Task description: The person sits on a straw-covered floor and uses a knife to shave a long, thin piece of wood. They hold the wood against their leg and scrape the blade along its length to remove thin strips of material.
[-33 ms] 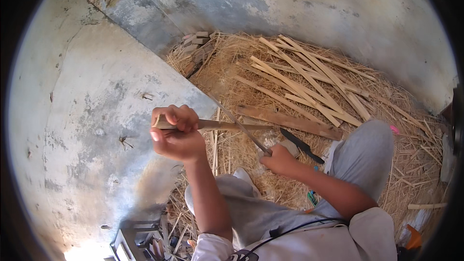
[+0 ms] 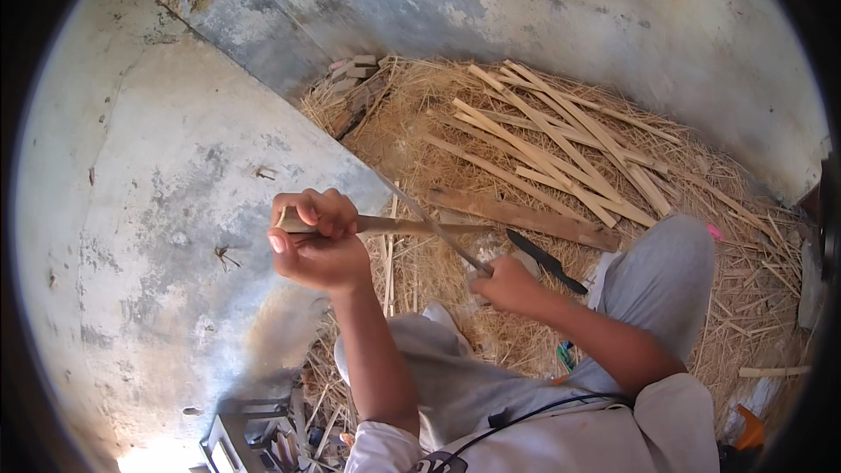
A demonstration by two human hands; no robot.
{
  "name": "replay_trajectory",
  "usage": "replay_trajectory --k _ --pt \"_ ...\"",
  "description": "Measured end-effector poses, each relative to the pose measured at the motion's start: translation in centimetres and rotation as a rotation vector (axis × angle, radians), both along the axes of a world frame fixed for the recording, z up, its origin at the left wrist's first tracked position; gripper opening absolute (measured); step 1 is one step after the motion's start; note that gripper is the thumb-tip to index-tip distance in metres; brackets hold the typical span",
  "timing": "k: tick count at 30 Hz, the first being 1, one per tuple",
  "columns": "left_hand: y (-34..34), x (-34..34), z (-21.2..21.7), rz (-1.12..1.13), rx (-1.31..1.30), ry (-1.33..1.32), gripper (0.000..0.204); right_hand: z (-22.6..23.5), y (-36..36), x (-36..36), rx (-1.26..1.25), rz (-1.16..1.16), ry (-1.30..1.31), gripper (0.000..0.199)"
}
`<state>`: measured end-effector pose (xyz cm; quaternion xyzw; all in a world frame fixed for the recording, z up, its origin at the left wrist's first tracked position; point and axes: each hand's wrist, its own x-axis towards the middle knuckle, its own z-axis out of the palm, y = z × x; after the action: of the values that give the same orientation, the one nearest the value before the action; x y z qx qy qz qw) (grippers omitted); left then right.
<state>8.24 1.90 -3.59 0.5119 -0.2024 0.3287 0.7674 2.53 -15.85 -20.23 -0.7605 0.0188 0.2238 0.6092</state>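
My left hand [image 2: 317, 232] is closed round the near-left end of a wooden strip [image 2: 394, 226], which points right across the middle of the view. In my right hand [image 2: 508, 284] is the handle of a long, narrow blade [image 2: 447, 238], likely a knife. The blade slants up and to the left and crosses the strip, though whether the two touch I cannot tell. A black knife [image 2: 547, 261] lies beyond my right hand, close to my right knee [image 2: 661, 271].
Several pale wooden strips [image 2: 561, 149] lie crossed on the shaving-strewn floor. A brown plank [image 2: 526, 217] is nearer me. Stacked bricks [image 2: 355, 70] stand by the stained wall [image 2: 175, 193], with a grey frame-like thing [image 2: 236, 438] at lower left.
My right hand and the blade have shifted very slightly upward. My left hand has moved a touch left with the wooden strip still in it.
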Motion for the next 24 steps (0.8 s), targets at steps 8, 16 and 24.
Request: replay_trajectory --k 8,16,24 --pt "-1.7 0.1 0.2 -0.018 0.043 -0.001 0.054 0.5 0.8 -1.1 0.385 -0.227 -0.188 0.026" --pt "-0.4 0.6 0.4 0.000 0.056 0.014 0.052 0.3 0.6 0.0 0.173 0.003 0.240 0.025" --pt "-1.7 0.6 0.3 -0.026 0.067 0.022 0.054 3.3 0.5 -1.9 0.139 -0.284 -0.605 0.020"
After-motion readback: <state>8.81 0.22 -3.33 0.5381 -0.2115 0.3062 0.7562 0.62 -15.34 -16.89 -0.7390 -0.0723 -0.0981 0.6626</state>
